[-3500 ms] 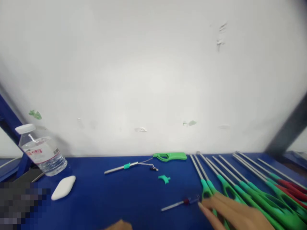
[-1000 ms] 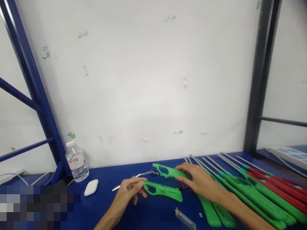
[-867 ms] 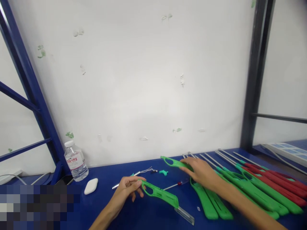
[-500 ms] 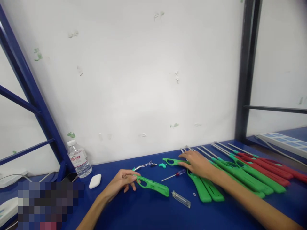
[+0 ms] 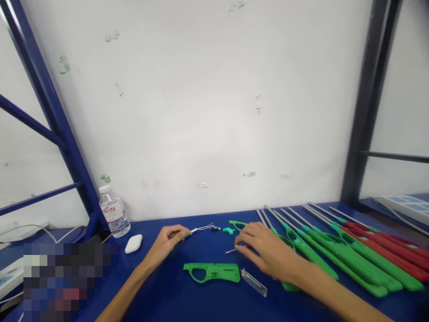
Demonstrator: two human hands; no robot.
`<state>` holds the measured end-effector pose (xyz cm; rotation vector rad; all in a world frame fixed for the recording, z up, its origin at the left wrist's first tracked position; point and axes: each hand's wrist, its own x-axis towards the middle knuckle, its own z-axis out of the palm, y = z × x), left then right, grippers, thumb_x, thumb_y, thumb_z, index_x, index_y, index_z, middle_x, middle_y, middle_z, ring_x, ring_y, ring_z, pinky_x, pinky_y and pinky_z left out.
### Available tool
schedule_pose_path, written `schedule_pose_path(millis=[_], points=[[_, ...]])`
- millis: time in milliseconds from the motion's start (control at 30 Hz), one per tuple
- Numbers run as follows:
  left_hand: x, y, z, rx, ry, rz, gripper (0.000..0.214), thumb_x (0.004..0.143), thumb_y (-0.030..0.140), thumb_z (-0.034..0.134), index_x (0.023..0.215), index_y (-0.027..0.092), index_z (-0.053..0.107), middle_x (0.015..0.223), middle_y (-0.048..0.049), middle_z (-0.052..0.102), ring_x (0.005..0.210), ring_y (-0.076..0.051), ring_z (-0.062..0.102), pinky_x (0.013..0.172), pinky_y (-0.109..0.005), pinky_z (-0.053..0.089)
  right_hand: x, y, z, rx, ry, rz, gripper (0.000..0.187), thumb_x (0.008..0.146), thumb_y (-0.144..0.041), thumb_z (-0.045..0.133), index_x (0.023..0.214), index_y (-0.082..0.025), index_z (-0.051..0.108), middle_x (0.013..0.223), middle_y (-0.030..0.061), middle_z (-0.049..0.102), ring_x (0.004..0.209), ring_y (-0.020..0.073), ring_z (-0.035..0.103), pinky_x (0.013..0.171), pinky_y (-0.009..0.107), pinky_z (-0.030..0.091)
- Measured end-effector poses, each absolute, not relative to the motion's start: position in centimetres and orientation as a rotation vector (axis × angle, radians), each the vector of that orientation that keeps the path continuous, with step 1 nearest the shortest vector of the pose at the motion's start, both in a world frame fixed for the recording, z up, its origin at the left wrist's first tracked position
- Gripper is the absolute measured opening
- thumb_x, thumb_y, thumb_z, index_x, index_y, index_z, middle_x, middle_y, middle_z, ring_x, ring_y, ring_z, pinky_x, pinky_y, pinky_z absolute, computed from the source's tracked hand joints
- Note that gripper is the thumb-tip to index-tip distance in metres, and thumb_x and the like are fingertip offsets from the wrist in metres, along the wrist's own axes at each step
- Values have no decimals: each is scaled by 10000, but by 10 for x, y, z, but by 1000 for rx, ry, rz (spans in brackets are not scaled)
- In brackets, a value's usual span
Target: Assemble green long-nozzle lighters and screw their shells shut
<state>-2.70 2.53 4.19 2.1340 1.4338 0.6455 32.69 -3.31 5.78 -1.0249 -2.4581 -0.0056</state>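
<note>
My left hand [image 5: 171, 238] pinches the teal end of a thin metal tube [image 5: 194, 230], from which thin wires [image 5: 206, 226] run to a small black part [image 5: 216, 228]. My right hand [image 5: 264, 248] hovers with bent, parted fingers over a screwdriver [image 5: 231, 251], hiding its handle; contact is unclear. Nearer me lies one green lighter shell half [image 5: 214, 272], flat on the table. Another green shell half [image 5: 237, 224] is partly covered by my right hand. A small teal trigger [image 5: 229, 230] rests between the hands. The clear fuel tank [image 5: 254, 282] touches or nearly touches the nearer shell.
Several green lighters [image 5: 348, 255] and red lighters [image 5: 392, 250] lie in a row on the blue table [image 5: 187, 304] at the right. A water bottle [image 5: 115, 212] and a white case [image 5: 133, 243] stand at the left. A white wall [image 5: 201, 112] rises behind.
My left hand has let go of the green shell half, now lying on the table, and taken the metal tube. My right hand has left the other shell half and moved nearer, over the screwdriver.
</note>
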Motion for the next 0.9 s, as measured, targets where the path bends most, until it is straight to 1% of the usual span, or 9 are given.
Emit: schedule_pose_path(millis=[67,133,200,300,367,533,733,900], points=[[-24,27,34,2200,1535,808,323,1020,351,658,1288,171,636,1303,-101,649,1097,-268,677,919,-466,592,315,-47,56,-941,-2532,81,201,1068,-347,545,1186,-254,678,1172,48,713,1129,234,647,1079,468,456],[-22,28,26,2277,1604,904,318,1025,342,651,1301,185,631,1335,-109,635,1122,-266,666,943,-477,582,306,-58,52,-883,-2597,155,177,1043,-362,589,1177,-275,666,1245,37,690,1180,239,634,1113,453,429],[-20,28,19,2351,1631,928,327,1025,336,651,1316,190,624,1356,-114,624,1141,-269,659,955,-486,576,299,-63,48,-864,-2639,217,161,1018,-311,625,1174,-284,648,1274,26,674,1206,237,628,1119,429,426],[-18,29,13,2419,1630,885,334,1022,337,656,1319,185,622,1343,-112,630,1130,-269,664,947,-484,580,296,-63,43,-885,-2658,283,149,1004,-225,618,1144,-274,628,1239,24,676,1175,227,643,1100,404,443],[-18,31,11,2432,1624,844,325,1023,337,655,1307,181,627,1324,-110,640,1111,-263,672,934,-476,586,298,-60,42,-916,-2655,308,129,1009,-202,594,1116,-269,619,1213,24,678,1153,231,650,1102,418,440],[-17,30,12,2389,1616,818,311,1025,338,652,1291,179,633,1303,-106,649,1086,-254,679,916,-461,593,309,-53,42,-996,-2645,325,120,1014,-175,565,1089,-262,604,1173,23,680,1138,250,645,1146,489,385],[-8,21,22,2293,1548,921,300,1029,339,646,1286,184,638,1312,-107,647,1098,-254,675,932,-466,587,316,-49,45,-1056,-2627,324,123,1011,-168,556,1069,-262,609,1118,25,678,1078,253,645,1064,463,435],[-5,14,50,2177,1458,965,299,1028,354,645,1266,172,641,1281,-103,655,1074,-250,677,916,-460,586,315,-48,47,-1060,-2607,349,107,998,-187,595,1059,-264,638,1136,31,693,1077,255,639,983,406,460]])
